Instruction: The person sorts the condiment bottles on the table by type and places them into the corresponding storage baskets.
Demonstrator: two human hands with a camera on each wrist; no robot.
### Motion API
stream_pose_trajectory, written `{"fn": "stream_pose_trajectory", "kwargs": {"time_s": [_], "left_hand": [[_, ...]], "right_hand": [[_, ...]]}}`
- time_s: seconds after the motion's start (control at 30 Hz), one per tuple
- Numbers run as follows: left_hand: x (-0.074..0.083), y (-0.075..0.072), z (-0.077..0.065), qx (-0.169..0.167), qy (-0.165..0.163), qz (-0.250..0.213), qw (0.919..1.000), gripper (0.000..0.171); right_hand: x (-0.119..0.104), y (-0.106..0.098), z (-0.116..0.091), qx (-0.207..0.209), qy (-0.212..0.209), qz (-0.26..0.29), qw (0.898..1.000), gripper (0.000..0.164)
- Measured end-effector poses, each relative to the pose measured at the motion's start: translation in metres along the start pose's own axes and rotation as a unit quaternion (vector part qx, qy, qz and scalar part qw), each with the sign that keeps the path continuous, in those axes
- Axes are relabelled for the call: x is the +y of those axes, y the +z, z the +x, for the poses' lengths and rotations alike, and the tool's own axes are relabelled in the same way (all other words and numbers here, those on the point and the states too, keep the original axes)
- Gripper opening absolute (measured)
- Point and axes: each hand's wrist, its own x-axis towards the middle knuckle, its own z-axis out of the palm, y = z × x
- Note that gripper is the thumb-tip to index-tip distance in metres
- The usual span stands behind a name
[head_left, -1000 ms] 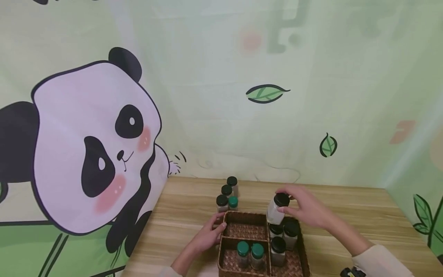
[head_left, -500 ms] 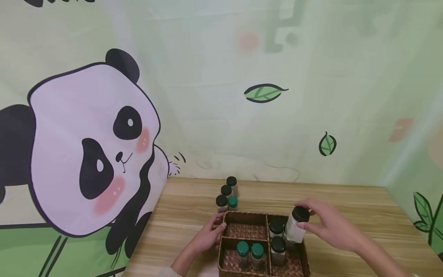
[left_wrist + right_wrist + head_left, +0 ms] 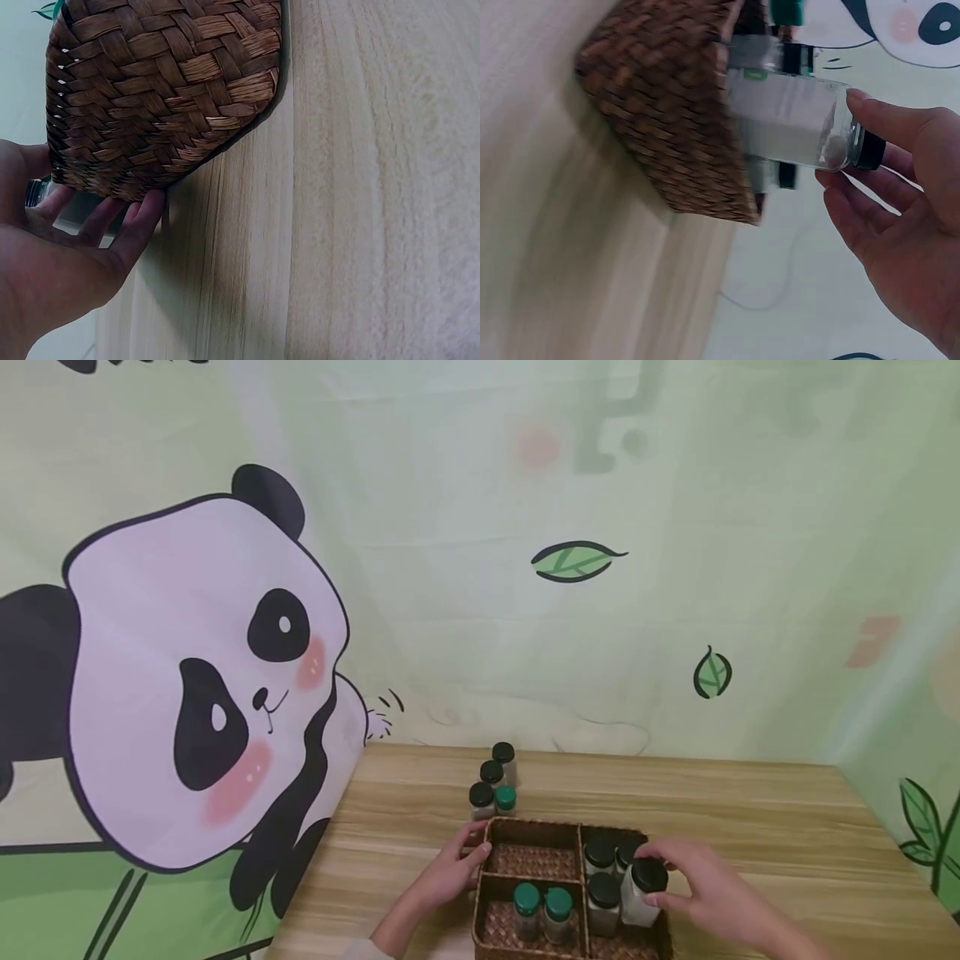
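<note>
Your right hand [image 3: 703, 891] pinches the clear, black-lidded jar of white contents [image 3: 639, 907] near its top. The jar lies just left of that nearer hand, long axis roughly upright, at the right-hand compartment of the brown woven basket [image 3: 165, 82]; its base is hidden. Your left hand [image 3: 447, 875] grips the basket's far left corner.
</note>
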Motion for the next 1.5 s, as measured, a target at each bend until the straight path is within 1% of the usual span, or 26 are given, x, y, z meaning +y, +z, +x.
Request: {"fn": "stream_pose_trajectory", "kwargs": {"time_s": [0.13,0.2,0.3,0.4,0.47,0.67,0.77,0.93,1.13,1.4,1.5], "left_hand": [[0.001,0.002,-0.001,-0.002,0.0,-0.002,1.0,0.054],[0.001,0.002,-0.001,-0.002,0.001,-0.003,1.0,0.054],[0.002,0.002,-0.001,-0.001,0.003,-0.003,1.0,0.052],[0.001,0.001,0.0,-0.001,0.004,-0.004,1.0,0.052],[0.001,0.001,0.0,0.0,0.004,-0.004,1.0,0.052],[0.0,0.001,0.0,0.003,0.002,-0.008,1.0,0.051],[0.001,0.001,0.0,0.005,0.0,-0.005,1.0,0.05],[0.002,0.002,-0.001,0.006,-0.001,0.003,1.0,0.049],[0.005,0.002,-0.002,0.001,0.001,-0.008,1.0,0.051],[0.002,0.001,0.0,0.001,-0.003,-0.006,1.0,0.051],[0.0,0.001,0.001,-0.001,-0.003,-0.005,1.0,0.051]], "right_hand": [[0.005,0.011,-0.003,0.013,0.014,-0.009,1.0,0.043],[0.005,0.016,-0.004,0.013,0.029,-0.017,0.999,0.045],[0.004,0.02,-0.004,0.003,0.057,-0.031,0.998,0.048],[0.002,0.023,-0.003,-0.007,0.073,-0.04,0.997,0.05],[0.001,0.024,-0.003,-0.009,0.074,-0.041,0.996,0.049],[0.002,0.029,-0.005,0.001,0.066,-0.046,0.997,0.046],[0.003,0.033,-0.006,-0.002,0.063,-0.045,0.997,0.046],[0.01,0.042,-0.01,-0.003,0.052,-0.052,0.997,0.046],[0.016,0.05,-0.014,0.01,0.04,-0.06,0.997,0.045],[0.011,0.049,-0.014,0.0,0.056,-0.065,0.996,0.048],[0.008,0.045,-0.015,-0.009,0.074,-0.059,0.996,0.051]]}}
